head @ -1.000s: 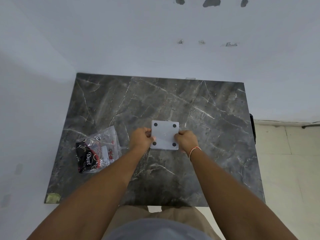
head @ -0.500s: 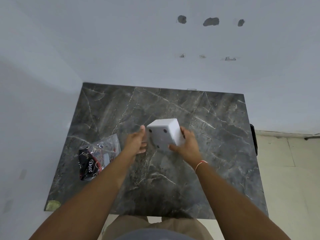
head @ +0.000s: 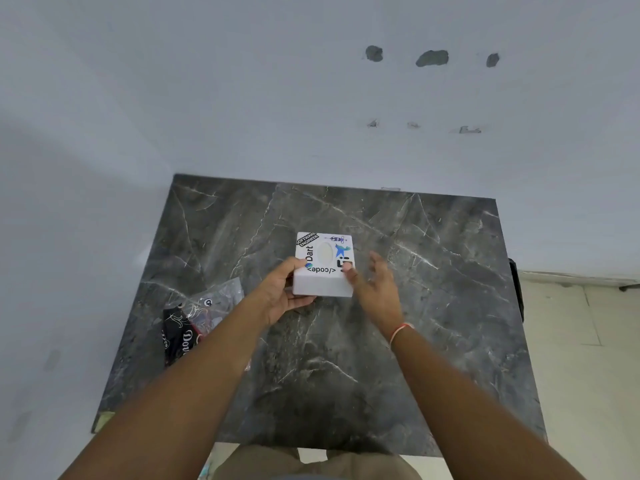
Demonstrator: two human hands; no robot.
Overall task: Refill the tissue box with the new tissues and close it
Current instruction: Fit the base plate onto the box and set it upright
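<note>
A small white square tissue box (head: 323, 265) stands near the middle of the dark marble table (head: 433, 306), top side up, with stickers around its oval opening. My left hand (head: 280, 294) grips the box at its near left corner, thumb on the top edge and fingers under the front. My right hand (head: 375, 289) hovers at the box's right side with fingers spread; only a fingertip is near the corner. A crumpled clear and black plastic tissue wrapper (head: 194, 323) lies to the left on the table.
The table stands in a corner against pale walls at the back and left. Its right edge drops to a tiled floor (head: 581, 341). A small yellow-green scrap (head: 104, 419) sits at the table's near left corner.
The box was upside down with its four-dot base toward me; it has been turned over and now shows its stickered top. My right hand has come off it and opened.
</note>
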